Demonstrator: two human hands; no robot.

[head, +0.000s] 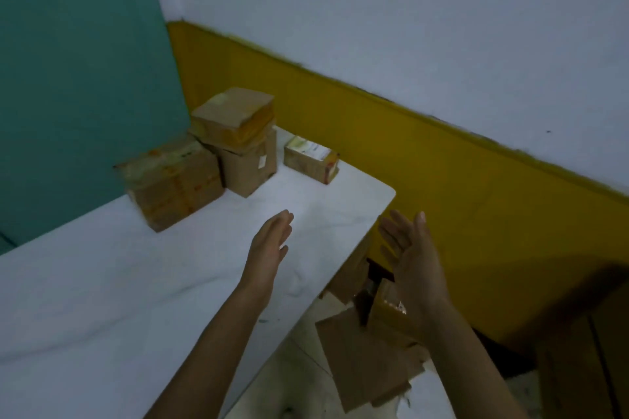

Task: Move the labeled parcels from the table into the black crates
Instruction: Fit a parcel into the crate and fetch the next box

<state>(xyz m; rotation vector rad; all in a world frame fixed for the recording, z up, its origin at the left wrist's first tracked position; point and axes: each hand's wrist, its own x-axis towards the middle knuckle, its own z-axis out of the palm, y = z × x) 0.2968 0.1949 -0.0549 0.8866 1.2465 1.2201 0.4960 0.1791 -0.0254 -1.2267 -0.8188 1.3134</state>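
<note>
Over in the far left corner of the worktop, from the head view, four brown parcels sit bunched up. The big taped parcel is nearest the teal wall. Just right of it is the tall parcel, with the top parcel stacked crookedly on it. The small labeled parcel sits a bit apart, further right, by the yellow wall band.

The left hand hovers over the worktop and the right hand is out past its right edge. Both have straight, spread fingers, palms facing each other, holding nothing. Below the right hand, the lower parcels lie in a heap off the worktop; can't tell if they're in a crate, it's too dark and blurry down there.
</note>
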